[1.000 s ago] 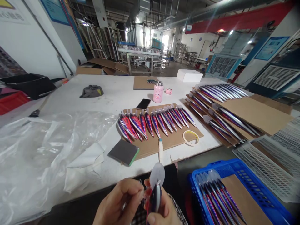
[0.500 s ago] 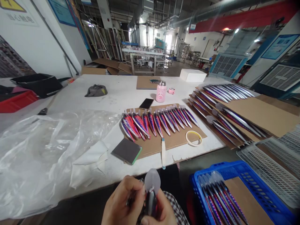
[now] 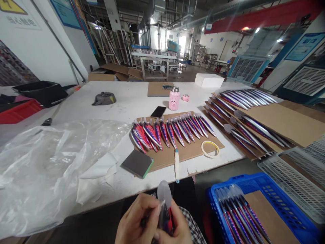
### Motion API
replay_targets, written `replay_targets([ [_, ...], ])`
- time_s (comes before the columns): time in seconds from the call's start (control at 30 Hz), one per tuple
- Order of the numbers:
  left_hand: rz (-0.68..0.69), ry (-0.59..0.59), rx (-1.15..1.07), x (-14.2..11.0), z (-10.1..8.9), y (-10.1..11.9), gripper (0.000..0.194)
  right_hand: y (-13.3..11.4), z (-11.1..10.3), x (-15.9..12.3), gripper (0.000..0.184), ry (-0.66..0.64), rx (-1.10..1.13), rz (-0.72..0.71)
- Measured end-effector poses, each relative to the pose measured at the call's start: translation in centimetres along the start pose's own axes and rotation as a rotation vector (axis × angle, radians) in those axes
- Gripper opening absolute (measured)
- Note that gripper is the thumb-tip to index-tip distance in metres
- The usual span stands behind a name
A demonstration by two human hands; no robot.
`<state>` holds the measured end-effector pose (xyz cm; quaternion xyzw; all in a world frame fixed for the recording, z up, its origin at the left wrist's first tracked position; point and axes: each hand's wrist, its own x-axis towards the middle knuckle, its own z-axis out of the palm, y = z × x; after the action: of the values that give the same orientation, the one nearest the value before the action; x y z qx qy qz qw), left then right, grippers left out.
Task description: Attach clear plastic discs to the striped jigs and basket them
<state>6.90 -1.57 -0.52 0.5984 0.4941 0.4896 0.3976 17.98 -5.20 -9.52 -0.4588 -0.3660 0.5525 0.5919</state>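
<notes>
At the bottom edge, below the table, both my hands close around one purple and red fishing lure (image 3: 165, 210) with a clear oval lip pointing up. My left hand (image 3: 137, 222) pinches something small and thin against the lure near its lip. My right hand (image 3: 180, 227) grips the lure's body from the right. On the white table (image 3: 127, 101) ahead, a row of several matching lures (image 3: 170, 130) lies on a cardboard sheet (image 3: 188, 150). A blue crate (image 3: 256, 210) at my right holds more lures.
A sanding block (image 3: 137, 164), a small knife (image 3: 177, 166) and a tape roll (image 3: 210, 149) lie near the table's front edge. Clear plastic sheeting (image 3: 50, 159) covers the left. A phone (image 3: 158, 112), a pink bottle (image 3: 174, 98) and cardboard stacks with long lures (image 3: 243, 118) sit further back and right.
The lure and both hands stayed low at the frame's bottom, shifting slightly. The camera tilted a little, so the table sits marginally differently in view.
</notes>
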Motion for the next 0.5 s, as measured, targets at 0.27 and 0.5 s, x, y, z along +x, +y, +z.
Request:
replay_targets([
  [0.27, -0.061, 0.022, -0.297, 0.5, -0.1, 0.1, 0.010, -1.7, -0.3, 0.8, 0.068, -0.066, -0.097, -0.056],
  [0.5, -0.141, -0.088, -0.260, 0.7, -1.4, -0.1, 0.014, -1.4, -1.1, 0.6, 0.071, 0.000, -0.328, -0.052],
])
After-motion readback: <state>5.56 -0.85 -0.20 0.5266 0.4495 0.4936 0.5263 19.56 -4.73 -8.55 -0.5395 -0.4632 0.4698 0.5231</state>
